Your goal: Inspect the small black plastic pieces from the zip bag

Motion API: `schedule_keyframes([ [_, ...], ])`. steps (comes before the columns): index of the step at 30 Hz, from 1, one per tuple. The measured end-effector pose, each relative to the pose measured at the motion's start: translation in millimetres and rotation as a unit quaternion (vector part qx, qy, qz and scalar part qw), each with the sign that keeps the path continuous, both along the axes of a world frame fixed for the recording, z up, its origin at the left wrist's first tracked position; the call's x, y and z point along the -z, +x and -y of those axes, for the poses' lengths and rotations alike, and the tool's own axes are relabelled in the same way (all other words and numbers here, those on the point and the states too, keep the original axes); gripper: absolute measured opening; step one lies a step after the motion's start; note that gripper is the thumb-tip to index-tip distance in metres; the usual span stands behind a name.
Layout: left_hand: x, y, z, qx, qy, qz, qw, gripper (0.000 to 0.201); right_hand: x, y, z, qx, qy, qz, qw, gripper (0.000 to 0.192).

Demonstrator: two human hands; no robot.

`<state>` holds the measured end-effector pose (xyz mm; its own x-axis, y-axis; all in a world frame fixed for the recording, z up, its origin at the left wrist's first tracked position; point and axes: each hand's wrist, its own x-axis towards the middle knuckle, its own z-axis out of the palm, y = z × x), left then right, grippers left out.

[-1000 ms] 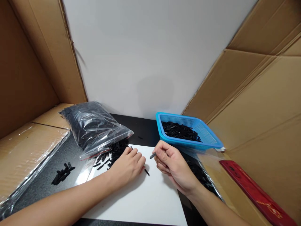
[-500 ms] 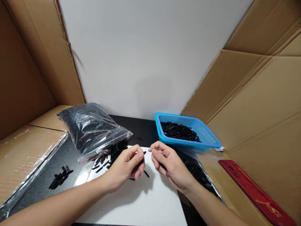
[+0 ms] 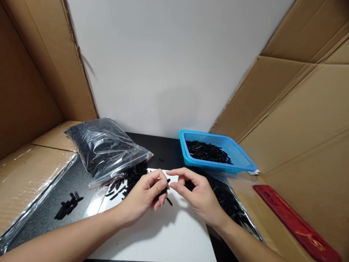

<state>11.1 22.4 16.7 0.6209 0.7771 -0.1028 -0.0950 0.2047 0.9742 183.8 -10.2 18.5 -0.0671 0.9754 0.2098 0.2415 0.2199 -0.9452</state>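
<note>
My left hand hovers over the white sheet, pinching a small black stick between thumb and fingers. My right hand meets it fingertip to fingertip at that stick; whether it also grips the piece I cannot tell. Another loose black stick lies on the sheet just under the hands. Behind my left hand, a pile of black sticks spills from a clear plastic bag full of them.
A blue basket holding black sticks stands at the back right. A small heap of black pieces lies on the dark table at left. A red flat object rests at right. Cardboard walls close in both sides.
My left hand rose from the sheet with a black stick. My right hand moved left until the fingertips of both hands met.
</note>
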Motion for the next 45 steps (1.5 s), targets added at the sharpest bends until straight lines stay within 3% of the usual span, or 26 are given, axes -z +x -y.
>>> schedule_keyframes([
  [18, -0.2, 1, 6, 0.001, 0.013, -0.009, 1.0, 0.035, -3.5, -7, 6, 0.02, 0.005, 0.014, 1.0, 0.02],
  [24, -1.3, 3, 10, 0.003, -0.05, 0.026, 0.998, 0.033, 3.7, -4, 4, 0.067, 0.029, 0.027, 0.997, 0.033],
  [27, -3.2, 3, 10, -0.013, -0.062, 0.022, 0.998, 0.03, 1.7, 3, 0, 0.063, 0.033, 0.081, 0.994, 0.044],
  [31, -5.1, 3, 9, -0.019, -0.073, 0.003, 0.997, 0.026, -5.6, 9, -3, 0.046, 0.036, 0.147, 0.987, 0.022],
  [39, -1.9, 4, 8, -0.015, -0.051, 0.001, 0.999, 0.034, -7.9, 3, -1, -0.023, 0.036, 0.097, 0.994, 0.023],
  [45, -3.7, 3, 6, -0.031, -0.062, 0.009, 0.998, 0.033, -6.0, 4, -3, 0.024, 0.004, 0.035, 0.999, 0.019],
])
